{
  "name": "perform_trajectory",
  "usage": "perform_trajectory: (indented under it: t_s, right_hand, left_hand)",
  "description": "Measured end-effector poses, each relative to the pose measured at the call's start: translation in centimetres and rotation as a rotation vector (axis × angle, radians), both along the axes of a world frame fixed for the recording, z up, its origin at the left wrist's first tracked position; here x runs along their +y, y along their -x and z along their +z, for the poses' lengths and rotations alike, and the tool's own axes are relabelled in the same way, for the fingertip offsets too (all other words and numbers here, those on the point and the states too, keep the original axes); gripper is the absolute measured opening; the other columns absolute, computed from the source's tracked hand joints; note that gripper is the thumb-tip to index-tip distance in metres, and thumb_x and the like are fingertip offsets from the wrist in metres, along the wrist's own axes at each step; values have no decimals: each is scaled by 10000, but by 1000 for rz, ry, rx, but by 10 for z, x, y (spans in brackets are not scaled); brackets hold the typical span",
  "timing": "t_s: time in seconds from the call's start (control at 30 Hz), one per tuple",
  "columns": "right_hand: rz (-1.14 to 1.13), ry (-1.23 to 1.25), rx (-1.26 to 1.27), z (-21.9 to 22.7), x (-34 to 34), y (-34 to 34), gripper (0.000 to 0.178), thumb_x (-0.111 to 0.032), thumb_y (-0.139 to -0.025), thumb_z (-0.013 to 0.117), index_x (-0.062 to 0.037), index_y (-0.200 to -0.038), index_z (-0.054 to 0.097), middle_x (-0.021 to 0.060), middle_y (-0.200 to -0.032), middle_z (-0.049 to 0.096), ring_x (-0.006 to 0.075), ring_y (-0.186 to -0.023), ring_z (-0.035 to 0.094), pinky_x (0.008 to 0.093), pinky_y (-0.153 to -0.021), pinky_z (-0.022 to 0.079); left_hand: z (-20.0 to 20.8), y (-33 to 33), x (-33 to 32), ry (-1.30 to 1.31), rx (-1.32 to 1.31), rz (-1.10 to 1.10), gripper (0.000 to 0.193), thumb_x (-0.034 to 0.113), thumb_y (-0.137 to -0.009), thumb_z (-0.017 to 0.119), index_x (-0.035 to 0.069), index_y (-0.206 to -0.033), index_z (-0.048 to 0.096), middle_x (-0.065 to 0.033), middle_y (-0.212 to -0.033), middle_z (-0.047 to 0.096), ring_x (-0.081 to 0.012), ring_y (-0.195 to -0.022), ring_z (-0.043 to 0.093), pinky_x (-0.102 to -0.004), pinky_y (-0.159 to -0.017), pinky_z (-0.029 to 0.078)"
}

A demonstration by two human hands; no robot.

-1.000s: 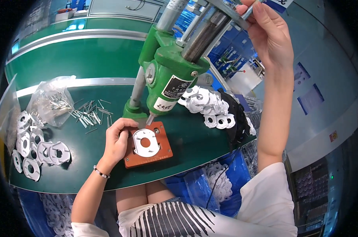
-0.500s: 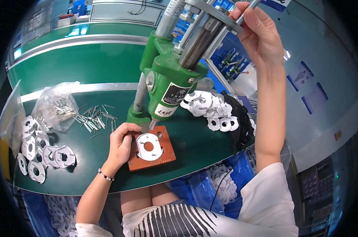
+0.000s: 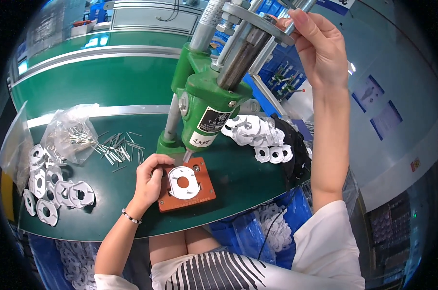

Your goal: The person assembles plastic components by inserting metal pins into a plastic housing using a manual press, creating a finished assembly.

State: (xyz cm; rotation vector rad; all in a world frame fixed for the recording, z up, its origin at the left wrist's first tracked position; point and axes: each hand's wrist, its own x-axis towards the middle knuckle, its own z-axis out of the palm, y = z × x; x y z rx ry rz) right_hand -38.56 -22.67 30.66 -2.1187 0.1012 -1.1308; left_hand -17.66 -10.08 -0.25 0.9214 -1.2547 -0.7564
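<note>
My left hand (image 3: pixel 149 180) rests on the left edge of an orange-brown fixture block (image 3: pixel 207 188), fingers touching it. A flat silver plate with a round centre hole (image 3: pixel 182 182) lies on the block. The ram tip of a green hand press (image 3: pixel 207 104) stands just above the plate's top edge. My right hand (image 3: pixel 320 46) is raised high and wrapped around the press's lever handle (image 3: pixel 296 9).
Thin metal pins (image 3: pixel 117 151) lie loose beside a clear plastic bag (image 3: pixel 71 133). Several finished silver plates (image 3: pixel 52 191) lie at the left, another pile (image 3: pixel 257 135) at the right. Blue bins (image 3: pixel 277 227) stand below the green table (image 3: pixel 108 82).
The view has shifted slightly. My right hand stays on the lever and my left hand stays at the block; the press ram sits close over the plate.
</note>
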Motion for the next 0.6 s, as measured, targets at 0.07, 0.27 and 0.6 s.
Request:
perform_trajectory:
  t_s: [0.07,0.27,0.6]
  right_hand:
    - [42,22,-16,-1,-1,-3,139,-106,-839,616,-3,-914,672,125,-844,668,196,-839,630,330,-883,449]
    - [-52,-34,-110,-8,12,-17,96,-117,-847,599,-41,-832,657,108,-776,639,181,-765,608,330,-790,461]
    - [45,-601,-289,21,66,-45,369,-372,-876,543,-9,-937,549,65,-729,530,193,-700,536,322,-678,466]
  left_hand:
    - [-1,0,-1,3,4,-2,289,-72,-718,343,-51,-859,595,-120,-876,596,-181,-806,585,-274,-761,463]
    - [0,1,-3,-3,7,-20,289,-72,-716,345,-49,-861,595,-120,-876,595,-179,-811,587,-276,-765,463]
    - [-6,2,-1,-34,37,-2,262,-79,-716,390,-55,-880,592,-116,-908,603,-186,-864,585,-278,-812,452]
